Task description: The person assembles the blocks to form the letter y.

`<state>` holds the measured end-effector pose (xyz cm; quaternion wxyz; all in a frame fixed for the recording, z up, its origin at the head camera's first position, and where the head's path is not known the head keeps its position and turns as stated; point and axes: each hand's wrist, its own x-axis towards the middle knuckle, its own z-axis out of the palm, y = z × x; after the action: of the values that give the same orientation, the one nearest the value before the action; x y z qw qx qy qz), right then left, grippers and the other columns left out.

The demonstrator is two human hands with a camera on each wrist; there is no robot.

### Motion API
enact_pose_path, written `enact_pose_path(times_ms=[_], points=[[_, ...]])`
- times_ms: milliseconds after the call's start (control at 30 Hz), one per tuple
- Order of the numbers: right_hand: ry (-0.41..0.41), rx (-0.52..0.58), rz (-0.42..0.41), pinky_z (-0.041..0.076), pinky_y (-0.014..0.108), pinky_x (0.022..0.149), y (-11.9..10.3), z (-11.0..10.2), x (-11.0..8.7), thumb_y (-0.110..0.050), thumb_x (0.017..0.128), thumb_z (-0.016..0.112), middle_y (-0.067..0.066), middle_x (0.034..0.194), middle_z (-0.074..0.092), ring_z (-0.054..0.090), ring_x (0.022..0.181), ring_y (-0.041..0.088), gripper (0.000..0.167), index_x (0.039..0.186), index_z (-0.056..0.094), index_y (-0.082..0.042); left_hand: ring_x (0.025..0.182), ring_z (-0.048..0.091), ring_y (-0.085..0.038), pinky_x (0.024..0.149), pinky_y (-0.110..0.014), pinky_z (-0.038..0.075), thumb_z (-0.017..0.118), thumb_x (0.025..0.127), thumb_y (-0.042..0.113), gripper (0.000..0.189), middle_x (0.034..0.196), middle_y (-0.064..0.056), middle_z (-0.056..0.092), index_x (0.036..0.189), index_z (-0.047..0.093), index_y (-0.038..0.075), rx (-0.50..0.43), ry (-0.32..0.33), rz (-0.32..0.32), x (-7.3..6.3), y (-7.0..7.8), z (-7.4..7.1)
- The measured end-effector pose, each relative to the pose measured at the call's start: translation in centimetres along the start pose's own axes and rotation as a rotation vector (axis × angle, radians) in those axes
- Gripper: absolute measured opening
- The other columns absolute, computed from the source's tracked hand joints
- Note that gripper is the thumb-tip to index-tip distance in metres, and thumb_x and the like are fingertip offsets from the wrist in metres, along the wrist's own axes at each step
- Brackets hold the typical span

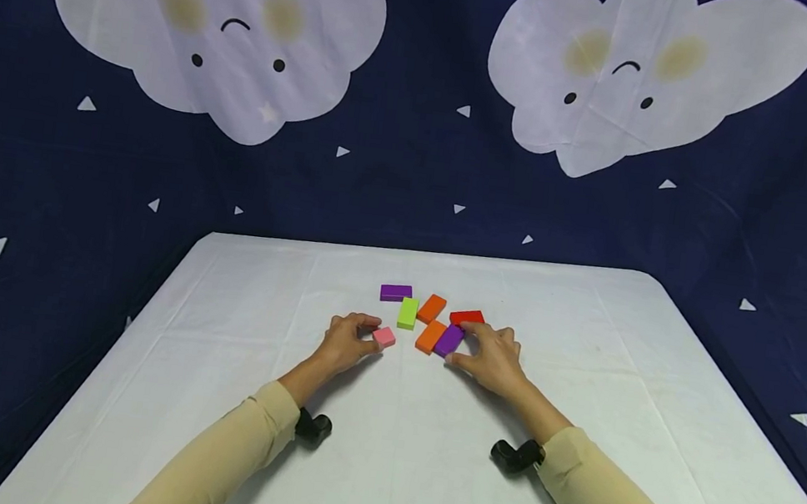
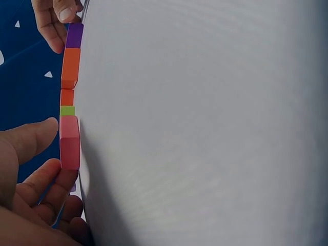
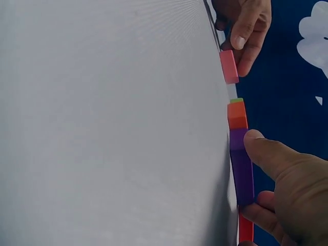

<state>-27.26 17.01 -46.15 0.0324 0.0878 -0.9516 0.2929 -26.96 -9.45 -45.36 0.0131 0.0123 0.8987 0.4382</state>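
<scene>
On the white table, my left hand (image 1: 349, 343) holds a pink block (image 1: 384, 337) between thumb and fingertips. The left wrist view shows the thumb by one end of the pink block (image 2: 70, 142) and the fingers at the other. My right hand (image 1: 494, 359) pinches a purple block (image 1: 449, 341), its thumb at the near end and a finger at the far end. That purple block lies against an orange block (image 1: 431, 337). A red block (image 1: 467, 317) sits just beyond the right hand's fingers, partly covered by them.
Beyond the hands lie a lime green block (image 1: 407, 313), a second orange block (image 1: 432, 308) and another purple block (image 1: 396, 293). A dark blue cloth (image 1: 410, 194) with clouds and triangles hangs behind the white table (image 1: 394, 453).
</scene>
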Motion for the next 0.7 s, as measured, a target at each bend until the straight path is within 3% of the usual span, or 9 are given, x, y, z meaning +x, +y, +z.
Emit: enact_pose_path(times_ms=[700], points=[[-0.001,-0.012,-0.02,0.025,0.038,0.077,-0.25,0.46,0.59,-0.042,0.068,0.08,0.012,0.125,0.062,0.038,0.102,0.031,0.07,0.129,0.058,-0.015,0.111,0.043,-0.025,0.097,-0.044,0.033,0.073,0.077,0.01,0.036,0.117,-0.008,0.061,0.113,0.068,0.012,0.029,-0.007,-0.013,0.32,0.16,0.56]])
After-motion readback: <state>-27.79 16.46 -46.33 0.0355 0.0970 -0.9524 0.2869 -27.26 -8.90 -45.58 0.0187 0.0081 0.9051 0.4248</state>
